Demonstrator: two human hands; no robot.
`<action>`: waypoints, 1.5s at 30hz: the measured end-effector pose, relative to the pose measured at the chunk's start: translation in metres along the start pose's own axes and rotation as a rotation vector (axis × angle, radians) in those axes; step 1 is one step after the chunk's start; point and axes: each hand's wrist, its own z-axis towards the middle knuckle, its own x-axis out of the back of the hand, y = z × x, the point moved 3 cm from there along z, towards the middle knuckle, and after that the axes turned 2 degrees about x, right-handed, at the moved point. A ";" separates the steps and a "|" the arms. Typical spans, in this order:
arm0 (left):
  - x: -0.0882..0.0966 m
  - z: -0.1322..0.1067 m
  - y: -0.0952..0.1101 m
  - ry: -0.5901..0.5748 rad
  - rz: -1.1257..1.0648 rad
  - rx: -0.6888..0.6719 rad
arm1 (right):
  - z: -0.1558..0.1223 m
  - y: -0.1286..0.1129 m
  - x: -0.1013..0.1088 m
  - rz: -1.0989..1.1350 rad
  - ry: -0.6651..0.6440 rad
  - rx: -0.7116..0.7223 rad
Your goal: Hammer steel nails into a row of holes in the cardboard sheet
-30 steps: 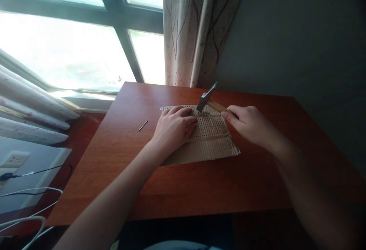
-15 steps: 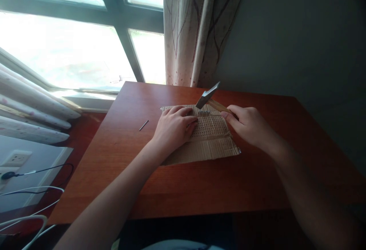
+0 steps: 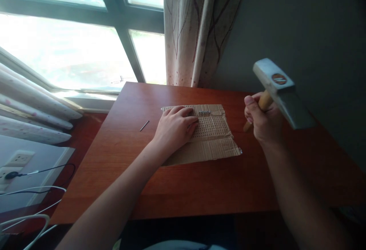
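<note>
A piece of brown cardboard lies on the red-brown table, with a perforated board on top of it. A short row of nails stands near the board's far edge. My left hand rests on the board's left side, fingers curled, pressing it down. My right hand is raised to the right of the cardboard, closed round the wooden handle of a hammer. The grey metal head points up and to the right, well away from the nails.
A single loose nail lies on the table left of the cardboard. A patterned curtain hangs behind the table beside a bright window. White and black cables and a wall socket sit at the lower left.
My right hand has swung the hammer up and to the right, off the nails and clear of the board. My left hand has stayed put on the board.
</note>
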 end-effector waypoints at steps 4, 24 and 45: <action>0.000 0.000 0.000 -0.003 0.001 -0.006 | -0.001 -0.001 -0.001 0.237 0.142 0.024; 0.046 -0.016 -0.076 0.096 0.235 0.417 | -0.009 0.023 -0.008 0.404 0.215 0.089; 0.008 -0.051 -0.102 -0.264 0.410 0.572 | 0.023 0.038 -0.026 0.446 0.149 -0.018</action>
